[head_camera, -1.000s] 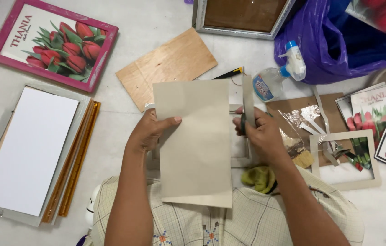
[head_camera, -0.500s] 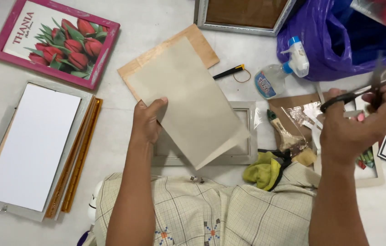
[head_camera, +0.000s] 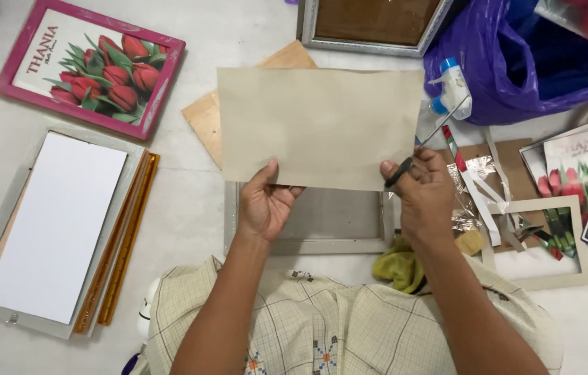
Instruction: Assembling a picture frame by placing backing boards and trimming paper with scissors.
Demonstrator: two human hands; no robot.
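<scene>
A beige sheet of paper (head_camera: 322,125) is held flat and wide in front of me. My left hand (head_camera: 266,201) grips its lower edge near the left corner, thumb on top. My right hand (head_camera: 422,194) holds a pair of scissors (head_camera: 433,135) by black handles, its blades pointing up along the sheet's right edge. Below the sheet, a grey picture frame (head_camera: 308,243) lies on the white floor, partly hidden by my hands.
A pink-framed tulip picture (head_camera: 93,66) lies at top left, a white board in a tray (head_camera: 58,222) with wooden rulers (head_camera: 127,236) at left. Plywood (head_camera: 204,121), a purple bag (head_camera: 516,62), a spray bottle (head_camera: 450,87), a yellow cloth (head_camera: 395,267), a small white frame (head_camera: 537,243) and prints surround me.
The sheet has turned from tilted to level and wide. My right hand with the scissors came back from the far right to the sheet's right edge.
</scene>
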